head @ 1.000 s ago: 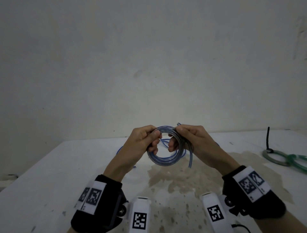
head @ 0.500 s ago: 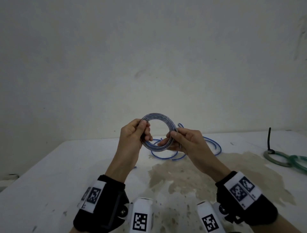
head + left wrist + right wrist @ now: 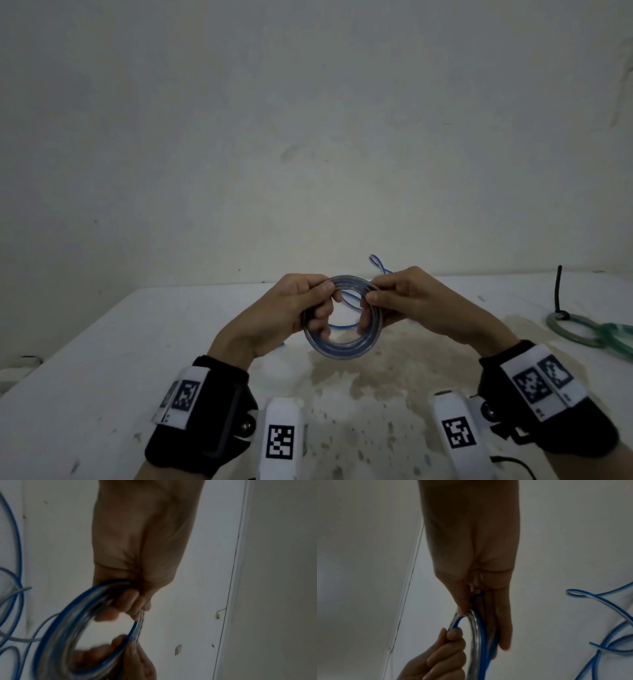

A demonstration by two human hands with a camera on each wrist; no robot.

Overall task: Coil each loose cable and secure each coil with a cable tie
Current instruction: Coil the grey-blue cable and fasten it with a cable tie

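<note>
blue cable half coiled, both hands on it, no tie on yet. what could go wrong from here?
1. The blue coil is held only by the left hand and right hand; easing either grip may let it spring open.
2. The loose tail on the table loops over itself and might tangle.

Looked to us like a bare back room or makeshift workshop, hard to pin down further. We only had a stained, scuffed white worktop (image 3: 102, 342) pushed against a blotchy unpainted wall (image 3: 308, 137), with blue cable (image 3: 342, 349) and a coiled green cable (image 3: 582, 329) on it.
</note>
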